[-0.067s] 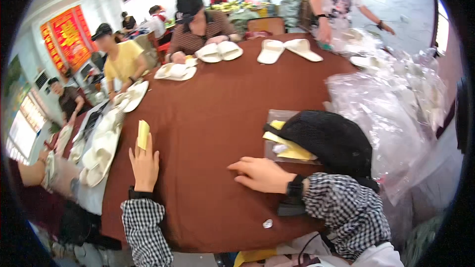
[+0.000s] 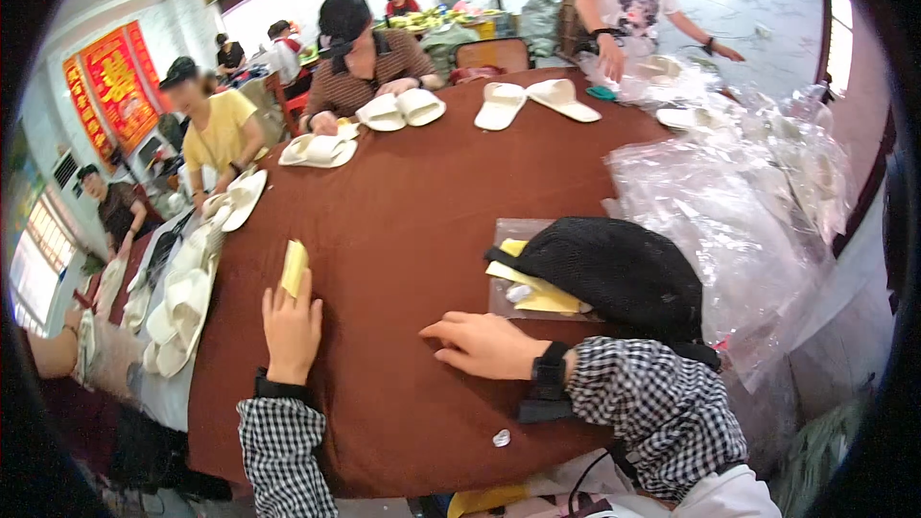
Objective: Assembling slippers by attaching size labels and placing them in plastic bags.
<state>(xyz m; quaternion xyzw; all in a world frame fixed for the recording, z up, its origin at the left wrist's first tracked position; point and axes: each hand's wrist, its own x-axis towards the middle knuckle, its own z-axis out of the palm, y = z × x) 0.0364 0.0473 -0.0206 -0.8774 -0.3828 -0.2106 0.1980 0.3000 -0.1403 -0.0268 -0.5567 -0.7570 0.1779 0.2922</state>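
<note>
Pretty much nothing's moved since a blink ago: my left hand (image 2: 291,328) still lies open with its fingertips on the small yellow pad (image 2: 294,267), gripping nothing, and my right hand (image 2: 484,345) rests flat, empty, on the brown tablecloth (image 2: 403,230).

Tablecloth (image 2: 413,230): matt brown cloth, slightly napped, soft creases near the edge. Yellow pad (image 2: 294,267) at the left hand (image 2: 291,331) fingertips: matt, looks like foam or thin paper; hard to tell at this size. Right hand (image 2: 484,345) flat on the cloth; wrist carries a black watch (image 2: 551,369), matt band, likely rubber or plastic. Sleeves (image 2: 662,403): woven checked cloth, black and white. Black bag (image 2: 614,273): matt mesh-like fabric. Plastic bags (image 2: 729,221): clear film, glossy, crinkled. White slippers (image 2: 403,108): smooth, pale, soft-looking cloth.
</note>
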